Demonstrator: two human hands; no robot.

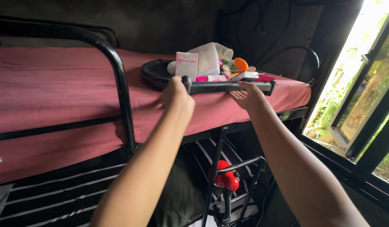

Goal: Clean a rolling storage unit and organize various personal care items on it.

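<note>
Bunk (pixel 56 88): pink sheet, black rail at left.
Window (pixel 362 88): open, far right.
Tray (pixel 228 87): dark, long, on the mattress edge, loaded with a box (pixel 186 65), tubes and a tub (pixel 207 59). Looks stiff and light; its load could slide, so grip both ends level.
Left hand (pixel 176 91): closed round the tray's left end.
Right hand (pixel 249 96): fingers spread open, touching the tray's near edge.

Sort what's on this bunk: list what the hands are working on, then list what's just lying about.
In hand:
- long dark grey bar-shaped object, gripped by the left hand at its knobbed end, right hand touching beneath it

Lying about:
- pink-and-white cardboard box
- translucent plastic container
- orange round cap
- black round tray
- red mattress sheet
</note>
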